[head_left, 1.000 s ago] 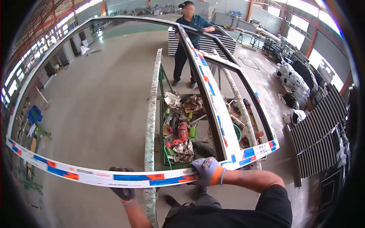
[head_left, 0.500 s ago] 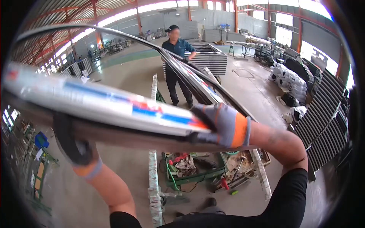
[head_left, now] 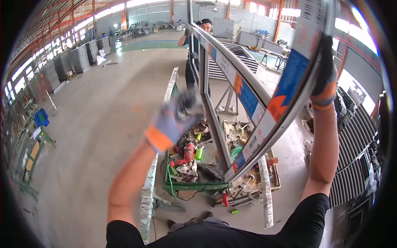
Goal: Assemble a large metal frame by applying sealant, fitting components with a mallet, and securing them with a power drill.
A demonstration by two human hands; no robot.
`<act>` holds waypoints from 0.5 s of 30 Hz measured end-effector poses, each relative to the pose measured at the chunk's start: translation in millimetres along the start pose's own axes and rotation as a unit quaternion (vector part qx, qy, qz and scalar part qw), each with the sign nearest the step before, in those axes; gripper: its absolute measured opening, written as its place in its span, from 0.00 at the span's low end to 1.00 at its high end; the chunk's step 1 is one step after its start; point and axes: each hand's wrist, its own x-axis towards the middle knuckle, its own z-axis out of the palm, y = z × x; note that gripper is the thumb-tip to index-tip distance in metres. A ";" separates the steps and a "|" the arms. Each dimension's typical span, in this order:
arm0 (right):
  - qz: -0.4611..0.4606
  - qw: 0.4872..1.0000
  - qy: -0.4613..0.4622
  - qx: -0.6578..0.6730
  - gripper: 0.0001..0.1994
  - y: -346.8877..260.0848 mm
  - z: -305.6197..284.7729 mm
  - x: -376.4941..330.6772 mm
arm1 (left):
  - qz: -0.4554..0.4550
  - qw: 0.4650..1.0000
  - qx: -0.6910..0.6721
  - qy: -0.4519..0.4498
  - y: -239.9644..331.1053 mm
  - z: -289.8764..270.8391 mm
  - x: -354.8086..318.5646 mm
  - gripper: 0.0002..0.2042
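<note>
A large metal window or door frame [head_left: 289, 78] stands steeply tilted in front of me, its bars covered in white, blue and orange protective film. My right hand [head_left: 326, 78], in a grey and orange glove with dark fingers, is raised high and closed around the frame's right bar. Left of the frame, my left hand [head_left: 170, 124], gloved alike and somewhat blurred, has its fingers apart and nothing in them. At the far end a person [head_left: 205, 25] in a dark cap stands behind the frame, partly hidden by it.
Two wrapped support beams, left [head_left: 147, 202] and right [head_left: 266, 198], flank a green-edged tool cart [head_left: 198, 186]. A red power tool [head_left: 189, 153] lies among rags in it. Stacked slatted panels [head_left: 359, 144] lean at the right; a green rack [head_left: 31, 157] stands left.
The frame has swung from lying across my view to standing up at the right. My left hand has let go of it; my right hand has risen with its bar. My view has shifted.
</note>
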 end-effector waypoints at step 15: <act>0.262 0.934 0.177 0.166 0.26 0.8 -190.5 -165.6 | -0.046 0.911 0.313 -0.265 -59.6 106.5 -165.0 0.41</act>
